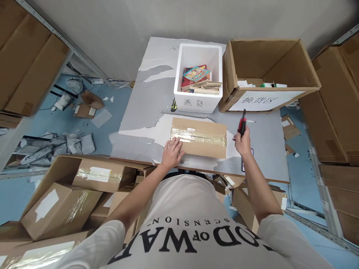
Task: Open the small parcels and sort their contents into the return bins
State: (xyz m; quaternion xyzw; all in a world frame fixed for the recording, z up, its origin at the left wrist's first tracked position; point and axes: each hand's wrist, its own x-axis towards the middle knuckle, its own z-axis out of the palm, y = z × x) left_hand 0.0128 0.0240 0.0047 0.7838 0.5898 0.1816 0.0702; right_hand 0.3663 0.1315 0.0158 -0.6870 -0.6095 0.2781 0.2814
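A taped cardboard box (203,145) lies closed on the table in front of me, with shiny clear tape along its top. My left hand (171,151) rests on the box's left end, fingers stretched out and lying flat. To the right of the box, my right hand (243,142) is wrapped round a red and black utility knife (242,125), which points away from me and stands clear of the box. A phone (251,153), partly hidden by my right forearm, lies on the table.
A white foam bin (198,104) with books and a large cardboard box (280,89) with a handwritten label stand at the back of the table (134,130). Between bin and taped box lies a yellow and black knife (174,105). Stacked cartons (61,209) crowd the lower left.
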